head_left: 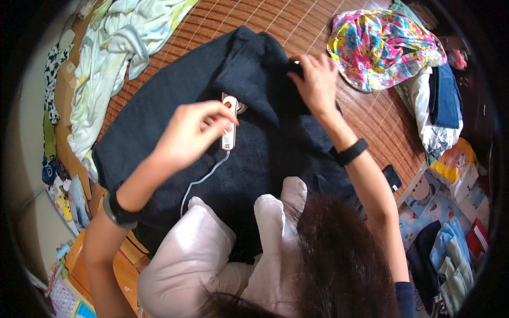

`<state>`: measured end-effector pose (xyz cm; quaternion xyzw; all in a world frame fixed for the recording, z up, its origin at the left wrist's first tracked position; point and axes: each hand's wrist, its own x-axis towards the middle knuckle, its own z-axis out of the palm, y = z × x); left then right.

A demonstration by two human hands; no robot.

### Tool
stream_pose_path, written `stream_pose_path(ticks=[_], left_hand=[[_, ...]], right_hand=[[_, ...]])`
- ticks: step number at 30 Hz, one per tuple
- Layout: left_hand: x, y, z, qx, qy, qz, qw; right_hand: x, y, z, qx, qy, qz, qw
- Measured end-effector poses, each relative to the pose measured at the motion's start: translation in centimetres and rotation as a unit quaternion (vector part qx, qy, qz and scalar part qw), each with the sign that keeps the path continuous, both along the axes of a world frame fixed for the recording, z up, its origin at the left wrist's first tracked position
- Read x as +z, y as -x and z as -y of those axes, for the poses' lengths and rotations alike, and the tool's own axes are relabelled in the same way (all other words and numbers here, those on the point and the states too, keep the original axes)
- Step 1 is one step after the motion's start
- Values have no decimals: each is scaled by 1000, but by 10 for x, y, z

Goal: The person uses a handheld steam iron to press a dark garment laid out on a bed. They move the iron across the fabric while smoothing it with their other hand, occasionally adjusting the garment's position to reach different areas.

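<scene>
A black cloth (138, 122) is spread on the wooden surface, one part folded over at the top. A slim white device (228, 142) with a pale cord lies on it, its upper end beside the fold. My left hand (193, 132), slightly blurred, hangs over this device, fingers curled toward the thumb; whether it grips the device or something else is unclear. My right hand (317, 85) grips the black cloth at its upper right edge with bent fingers, partly hiding what is there.
A pale blanket (127, 37) lies upper left, a floral cloth (384, 47) upper right. Folded clothes (442, 93) are stacked at the right. My legs in pale trousers and socks (185, 249) rest on the black cloth, with long dark hair (339, 254) hanging into the lower view.
</scene>
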<state>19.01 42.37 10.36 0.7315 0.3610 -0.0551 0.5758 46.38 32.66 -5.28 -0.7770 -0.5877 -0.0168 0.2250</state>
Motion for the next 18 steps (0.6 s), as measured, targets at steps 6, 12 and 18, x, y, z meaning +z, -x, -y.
stream_pose_path(ticks=[6, 12, 18], left_hand=[[-80, 57, -59, -25, -150, -101, 983], [-140, 72, -65, -68, -299, -110, 945], [-165, 53, -60, -70, -395, -165, 901]], right_hand=[[28, -126, -8, -165, -158, -7, 973], [27, -216, -4, -385, 66, -27, 920], [24, -88, 11, 66, -64, 19, 996]])
